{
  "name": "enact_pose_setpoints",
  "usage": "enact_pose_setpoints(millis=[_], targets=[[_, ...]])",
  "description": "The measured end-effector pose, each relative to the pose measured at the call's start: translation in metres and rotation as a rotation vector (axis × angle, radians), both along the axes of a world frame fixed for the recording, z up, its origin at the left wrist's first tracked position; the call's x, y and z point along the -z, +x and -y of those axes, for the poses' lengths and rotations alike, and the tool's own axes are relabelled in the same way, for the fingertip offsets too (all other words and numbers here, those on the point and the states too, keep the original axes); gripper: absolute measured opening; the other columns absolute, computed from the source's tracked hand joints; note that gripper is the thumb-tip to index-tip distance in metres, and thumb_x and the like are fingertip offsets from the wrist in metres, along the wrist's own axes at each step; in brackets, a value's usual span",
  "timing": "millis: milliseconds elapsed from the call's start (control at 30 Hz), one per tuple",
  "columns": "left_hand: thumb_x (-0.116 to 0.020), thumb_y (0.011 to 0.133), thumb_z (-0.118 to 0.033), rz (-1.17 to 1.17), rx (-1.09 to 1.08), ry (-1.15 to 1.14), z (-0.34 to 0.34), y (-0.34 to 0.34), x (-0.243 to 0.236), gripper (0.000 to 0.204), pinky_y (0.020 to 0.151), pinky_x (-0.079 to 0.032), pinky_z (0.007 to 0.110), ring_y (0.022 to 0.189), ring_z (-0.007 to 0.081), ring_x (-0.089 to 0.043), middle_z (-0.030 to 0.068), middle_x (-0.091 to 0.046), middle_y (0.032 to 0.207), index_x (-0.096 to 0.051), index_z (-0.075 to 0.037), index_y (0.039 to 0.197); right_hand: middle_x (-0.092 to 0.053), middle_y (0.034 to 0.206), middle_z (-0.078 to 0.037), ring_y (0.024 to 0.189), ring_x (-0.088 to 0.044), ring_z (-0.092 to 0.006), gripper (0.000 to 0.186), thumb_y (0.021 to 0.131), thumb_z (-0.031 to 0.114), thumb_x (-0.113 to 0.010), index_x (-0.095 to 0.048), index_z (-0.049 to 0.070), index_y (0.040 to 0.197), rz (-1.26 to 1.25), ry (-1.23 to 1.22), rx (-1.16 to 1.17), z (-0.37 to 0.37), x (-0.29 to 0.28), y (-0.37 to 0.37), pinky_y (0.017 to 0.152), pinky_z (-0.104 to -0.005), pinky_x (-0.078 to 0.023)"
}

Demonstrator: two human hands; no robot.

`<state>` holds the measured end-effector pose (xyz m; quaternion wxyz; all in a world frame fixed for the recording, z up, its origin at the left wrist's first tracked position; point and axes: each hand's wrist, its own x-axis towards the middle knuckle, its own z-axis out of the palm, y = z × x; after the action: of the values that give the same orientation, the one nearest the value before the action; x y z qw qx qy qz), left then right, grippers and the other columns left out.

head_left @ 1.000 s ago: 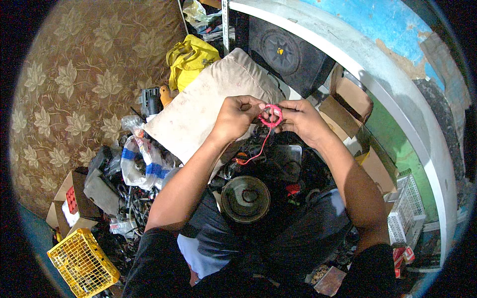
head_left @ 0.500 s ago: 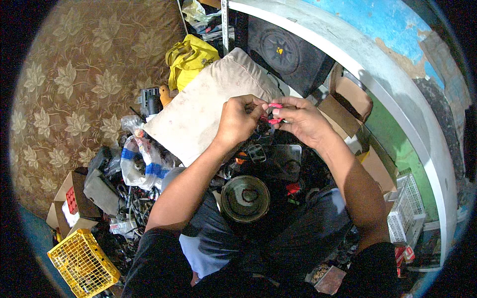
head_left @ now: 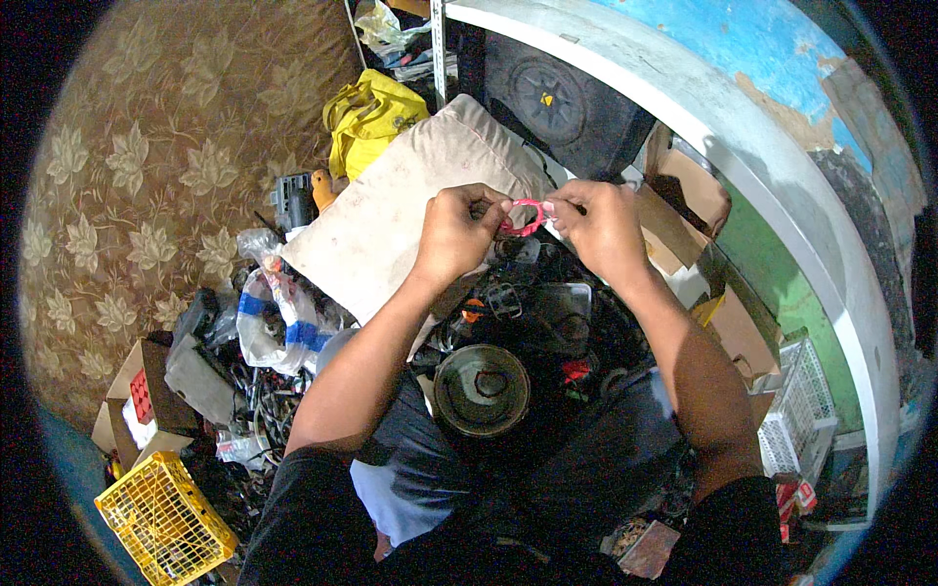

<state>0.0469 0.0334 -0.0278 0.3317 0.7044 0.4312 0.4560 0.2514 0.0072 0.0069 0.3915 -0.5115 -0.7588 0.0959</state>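
A small pinkish-red loop [head_left: 528, 231] is stretched between my two hands, above the near edge of a pale stained cushion [head_left: 401, 205]. My left hand [head_left: 457, 232] pinches one side of it between thumb and fingers. On the other side, my right hand [head_left: 601, 230] has its fingertips closed on the same loop. What the loop is made of is too small to tell. Below the hands, between my legs, stands a round dull metal pot [head_left: 454, 396] with a dark round thing in it.
Dark clutter and a clear plastic box [head_left: 562, 313] lie beyond the pot. To the left are a white-and-blue plastic bag [head_left: 278, 322], tangled cables and a yellow crate [head_left: 161, 508]. A black speaker [head_left: 557, 98], cardboard boxes [head_left: 738, 332] and a white basket [head_left: 796, 410] line the right.
My right hand has turned and its fingers have curled in. The pinkish-red piece, earlier partly hidden among the fingers, now shows as an open loop between both hands.
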Motion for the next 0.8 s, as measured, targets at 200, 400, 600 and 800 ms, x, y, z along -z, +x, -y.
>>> enact_pose_setpoints(millis=[200, 400, 600, 800], targets=[[-0.064, 0.091, -0.005, 0.220, 0.026, -0.235, -0.008, -0.018, 0.004, 0.013, 0.058, -0.051, 0.027, 0.060, 0.0117, -0.063, 0.0105, -0.070, 0.072, -0.069, 0.007, 0.091, -0.069, 0.079, -0.010, 0.061, -0.063, -0.0133, 0.014, 0.092, 0.010, -0.064, -0.067, -0.003, 0.097, -0.561, -0.106, 0.002, -0.018, -0.005, 0.031, 0.055, -0.0276, -0.052], [-0.064, 0.092, -0.005, 0.211, 0.029, -0.208, -0.003, -0.012, -0.003, 0.013, 0.057, -0.050, 0.025, 0.061, 0.0114, -0.063, 0.0097, -0.069, 0.074, -0.067, 0.008, 0.092, -0.069, 0.077, -0.010, 0.061, -0.064, -0.0135, 0.020, 0.088, 0.016, -0.070, -0.068, -0.002, 0.096, -0.410, -0.297, -0.136, -0.007, 0.019, 0.005, 0.056, -0.0279, -0.051], [-0.061, 0.095, -0.009, 0.228, 0.099, -0.232, -0.001, -0.005, -0.004, 0.016, 0.064, -0.053, 0.029, 0.068, 0.0159, -0.065, 0.0104, -0.069, 0.076, -0.066, 0.007, 0.096, -0.069, 0.076, -0.010, 0.062, -0.066, -0.0173, 0.019, 0.089, 0.017, -0.069, -0.068, -0.001, 0.092, -0.376, -0.371, -0.146, -0.006, 0.022, -0.008, 0.057, -0.0316, -0.052], [-0.060, 0.095, -0.009, 0.217, 0.140, -0.230, 0.001, -0.001, -0.003, 0.017, 0.064, -0.053, 0.029, 0.067, 0.0162, -0.064, 0.0103, -0.068, 0.077, -0.066, 0.006, 0.096, -0.060, 0.074, -0.002, 0.083, -0.061, -0.0179, 0.025, 0.094, 0.026, -0.057, -0.057, 0.012, 0.073, -1.142, -0.925, -0.229, -0.004, -0.003, -0.004, 0.082, -0.0398, -0.052]])
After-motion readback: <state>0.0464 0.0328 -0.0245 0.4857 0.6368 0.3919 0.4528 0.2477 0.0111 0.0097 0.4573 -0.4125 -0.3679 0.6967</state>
